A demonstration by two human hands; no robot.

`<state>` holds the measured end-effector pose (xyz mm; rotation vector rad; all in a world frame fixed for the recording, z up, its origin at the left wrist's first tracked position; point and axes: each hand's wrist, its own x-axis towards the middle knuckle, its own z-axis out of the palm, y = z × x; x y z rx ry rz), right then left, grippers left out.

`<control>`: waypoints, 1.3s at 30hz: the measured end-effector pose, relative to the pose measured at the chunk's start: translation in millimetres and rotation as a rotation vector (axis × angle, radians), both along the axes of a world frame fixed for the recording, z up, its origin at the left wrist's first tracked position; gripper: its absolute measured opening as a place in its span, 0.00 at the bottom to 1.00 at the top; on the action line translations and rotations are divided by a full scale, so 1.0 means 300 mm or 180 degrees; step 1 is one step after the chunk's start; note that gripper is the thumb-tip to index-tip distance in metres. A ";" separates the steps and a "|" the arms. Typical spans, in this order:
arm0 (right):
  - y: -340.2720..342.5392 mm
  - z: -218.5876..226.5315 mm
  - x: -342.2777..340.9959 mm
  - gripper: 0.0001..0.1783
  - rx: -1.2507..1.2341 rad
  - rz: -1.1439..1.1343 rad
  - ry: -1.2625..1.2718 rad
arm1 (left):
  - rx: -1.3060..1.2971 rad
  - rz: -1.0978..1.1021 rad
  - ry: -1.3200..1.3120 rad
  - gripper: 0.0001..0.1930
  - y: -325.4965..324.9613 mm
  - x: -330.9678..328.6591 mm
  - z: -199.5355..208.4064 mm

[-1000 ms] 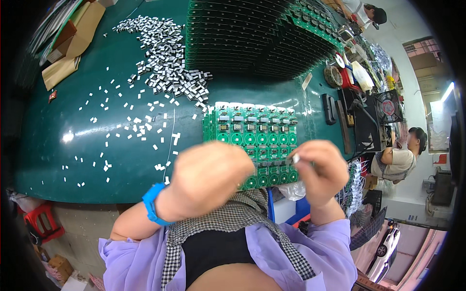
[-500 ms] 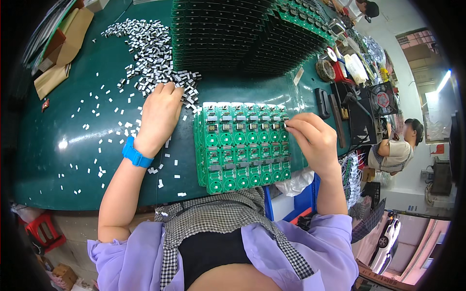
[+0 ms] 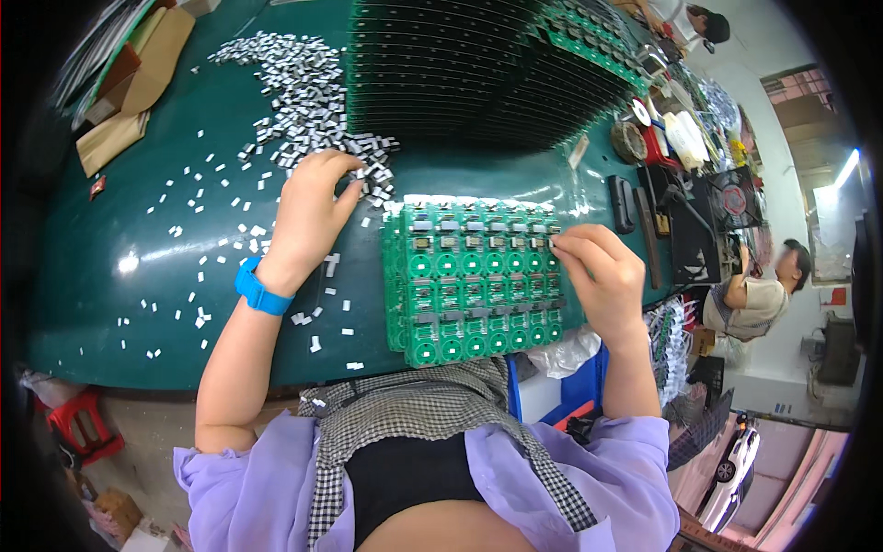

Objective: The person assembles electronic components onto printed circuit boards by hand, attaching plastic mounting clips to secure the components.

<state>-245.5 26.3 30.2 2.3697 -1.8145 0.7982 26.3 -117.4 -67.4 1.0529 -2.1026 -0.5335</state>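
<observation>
Centre of table: multi-board green circuit panel (image 3: 483,290), lying flat at the near edge, atop a short stack of similar panels with edges peeking out at left. Seven columns across; along the upper part, a row of small pale-faced components, with the far-right spot hidden under fingertips.

At that right edge, right hand (image 3: 607,276): thumb and fingertips pinched together, touching or just over the last column. Can't tell what, if anything, is clamped between. A second ago, lower and off the panel with a small pale piece in the pinch; now up at the component row, slightly lower along the edge than half a second ago.

Left hand (image 3: 311,204), blue watch (image 3: 262,290) at wrist: gone from over the panel, now at the near end of the pile of small black-and-white blocks (image 3: 308,97). Thumb a little apart from forefinger; can't tell whether gripping a block. Reads as work split between supply and panel, by judgement.

Farther out: loose white pieces (image 3: 315,344) scattered left of the panel on green tabletop (image 3: 92,313); tall stack of circuit boards (image 3: 460,83) behind; at far right, a seated co-worker (image 3: 759,299).
</observation>
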 end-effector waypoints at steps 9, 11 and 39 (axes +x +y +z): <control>0.071 0.062 0.242 0.19 0.0153 0.0521 -0.1071 | 0.2218 -0.1132 0.1849 0.12 0.312 0.029 0.232; 0.064 0.023 0.287 0.17 0.0058 0.0613 -0.1412 | 0.2209 -0.1156 0.2005 0.12 0.351 0.019 0.221; 0.089 -0.011 0.341 0.13 0.0680 0.1181 -0.2170 | 0.0226 -0.1209 0.1895 0.09 0.439 0.041 0.163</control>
